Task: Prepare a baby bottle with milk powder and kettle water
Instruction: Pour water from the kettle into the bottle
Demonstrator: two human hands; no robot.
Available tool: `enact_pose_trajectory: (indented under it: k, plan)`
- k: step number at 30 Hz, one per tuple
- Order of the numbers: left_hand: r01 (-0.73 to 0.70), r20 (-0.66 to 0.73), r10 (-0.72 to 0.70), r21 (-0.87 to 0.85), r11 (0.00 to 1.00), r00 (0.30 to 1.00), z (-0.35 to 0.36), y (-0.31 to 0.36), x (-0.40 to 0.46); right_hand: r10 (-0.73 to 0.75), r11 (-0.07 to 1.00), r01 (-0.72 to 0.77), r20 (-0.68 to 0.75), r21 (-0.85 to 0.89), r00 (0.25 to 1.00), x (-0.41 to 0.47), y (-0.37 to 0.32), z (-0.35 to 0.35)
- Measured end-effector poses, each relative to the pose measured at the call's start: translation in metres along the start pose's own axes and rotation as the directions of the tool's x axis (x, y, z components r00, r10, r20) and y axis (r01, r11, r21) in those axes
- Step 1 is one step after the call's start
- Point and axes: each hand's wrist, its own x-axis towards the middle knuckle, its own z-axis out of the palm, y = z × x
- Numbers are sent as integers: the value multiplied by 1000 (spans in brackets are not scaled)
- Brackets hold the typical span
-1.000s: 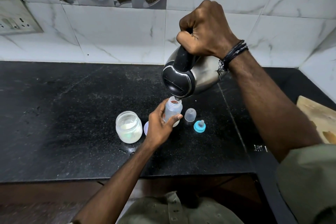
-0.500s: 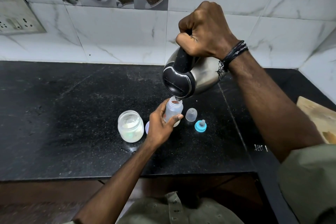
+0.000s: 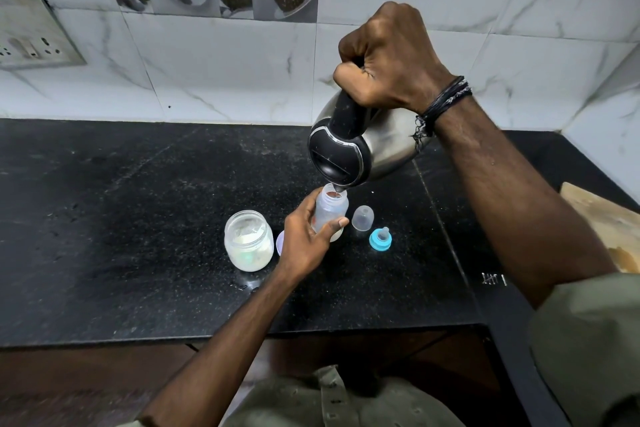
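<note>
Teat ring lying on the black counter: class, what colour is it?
Turquoise blue screw ring with a clear teat; head view.

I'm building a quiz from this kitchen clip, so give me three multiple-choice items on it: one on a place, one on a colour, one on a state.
1. Where does the powder jar stand relative to the baby bottle?
A. To its left on the counter
B. Behind it against the wall
C. On the wooden board

2. What colour is the ring of the teat lying on the counter?
A. Red
B. Blue
C. Yellow

3. How is the kettle held?
A. Standing upright on the counter
B. Lying on its side, untouched
C. Lifted and tipped, spout at the bottle's mouth

Answers: 1 A, the jar sits left of the bottle that the left hand grips. 2 B, the ring is plainly blue. 3 C, the right hand grips the handle with the kettle tilted spout-down.
</note>
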Motion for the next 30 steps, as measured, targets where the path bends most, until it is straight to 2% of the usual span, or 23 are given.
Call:
enact_pose_trajectory:
  k: [20, 30]
  plan:
    - [16, 7, -16, -22, 1000, 1000, 0, 6, -1, -3, 999, 4, 11, -42, 1000, 0, -5, -5]
    - [6, 5, -7, 22, 1000, 1000, -2, 4, -1, -1, 999, 1, -2, -33, 1000, 0, -6, -8]
